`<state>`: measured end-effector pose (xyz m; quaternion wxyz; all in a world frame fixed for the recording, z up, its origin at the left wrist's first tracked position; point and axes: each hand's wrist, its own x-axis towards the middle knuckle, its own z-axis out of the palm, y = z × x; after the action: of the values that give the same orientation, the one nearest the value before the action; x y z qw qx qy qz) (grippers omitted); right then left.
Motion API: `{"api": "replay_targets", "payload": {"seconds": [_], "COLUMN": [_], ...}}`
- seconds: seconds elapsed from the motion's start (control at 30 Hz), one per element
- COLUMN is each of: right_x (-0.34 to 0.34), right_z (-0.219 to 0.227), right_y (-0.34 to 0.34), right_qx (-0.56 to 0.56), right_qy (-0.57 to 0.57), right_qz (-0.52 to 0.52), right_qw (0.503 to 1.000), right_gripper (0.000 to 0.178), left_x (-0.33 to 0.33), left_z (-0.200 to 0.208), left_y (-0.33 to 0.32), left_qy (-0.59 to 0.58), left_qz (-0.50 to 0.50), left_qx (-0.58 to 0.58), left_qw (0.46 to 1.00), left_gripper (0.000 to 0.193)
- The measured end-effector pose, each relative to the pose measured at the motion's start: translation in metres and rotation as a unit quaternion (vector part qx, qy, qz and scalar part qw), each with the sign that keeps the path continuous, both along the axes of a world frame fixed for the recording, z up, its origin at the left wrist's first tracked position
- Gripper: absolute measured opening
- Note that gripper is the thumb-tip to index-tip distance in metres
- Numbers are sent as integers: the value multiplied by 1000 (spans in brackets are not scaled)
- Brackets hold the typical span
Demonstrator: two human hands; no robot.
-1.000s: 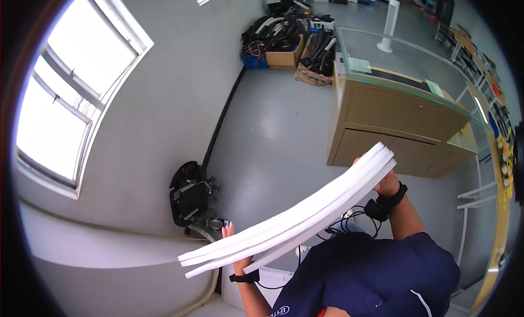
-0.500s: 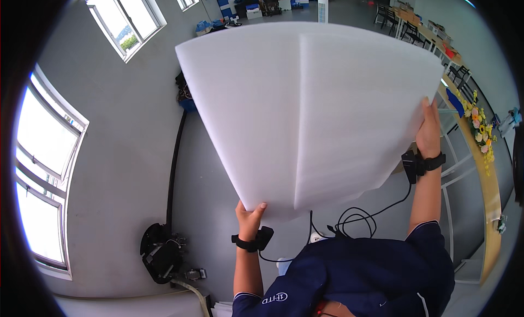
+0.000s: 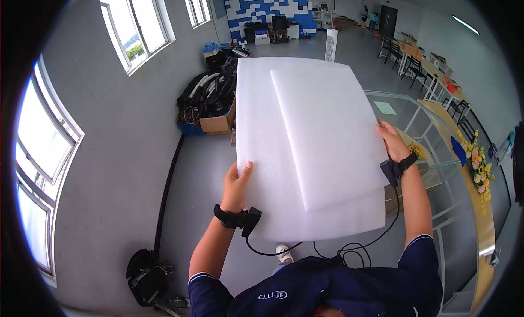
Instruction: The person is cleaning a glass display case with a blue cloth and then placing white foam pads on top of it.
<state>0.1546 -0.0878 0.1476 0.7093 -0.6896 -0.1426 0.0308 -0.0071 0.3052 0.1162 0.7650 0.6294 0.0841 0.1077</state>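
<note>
A large white foam sheet (image 3: 338,137) is held up in front of my body, with one part folded over the other so that the fold's free edge runs down the middle. My left hand (image 3: 236,186) grips its left edge, thumb on the front face and fingers behind. On the right edge, my right hand (image 3: 392,139) pinches the sheet the same way, a little higher. The fingers behind the foam are hidden. A black strap with a small device (image 3: 251,221) and a cable sits on each wrist.
To the right stands a glass-topped table (image 3: 404,107) with a metal frame, beside a wooden counter (image 3: 488,229) bearing flowers (image 3: 480,164). At far left, a cardboard box (image 3: 215,124) overflows with black gear. A black bag (image 3: 146,279) lies by the left wall. Cables (image 3: 355,254) hang near my waist.
The foam sheet has shifted lower in view and looks narrower, its folded part now lying over the left part. My hands have come closer together, and more of the room shows beyond.
</note>
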Motion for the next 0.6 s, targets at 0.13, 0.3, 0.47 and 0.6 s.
{"api": "replay_targets", "payload": {"seconds": [0.13, 0.3, 0.47, 0.6], "right_x": [49, 77, 107, 109], "right_z": [-19, -71, -94, -88], "right_y": [11, 27, 21, 36], "right_qx": [-50, -136, -159, -178], "right_qy": [110, 120, 158, 145], "right_qz": [29, 29, 15, 11], "right_qw": [992, 983, 975, 973], "right_gripper": [46, 34, 30, 23], "left_x": [53, 86, 109, 110], "left_z": [-10, -19, -67, -82], "left_y": [29, 41, 63, 72], "left_qy": [19, 86, 97, 59], "left_qz": [-36, -113, -139, -158], "left_qx": [-21, 30, 49, 3], "left_qw": [999, 989, 984, 986], "left_gripper": [42, 49, 60, 72]}}
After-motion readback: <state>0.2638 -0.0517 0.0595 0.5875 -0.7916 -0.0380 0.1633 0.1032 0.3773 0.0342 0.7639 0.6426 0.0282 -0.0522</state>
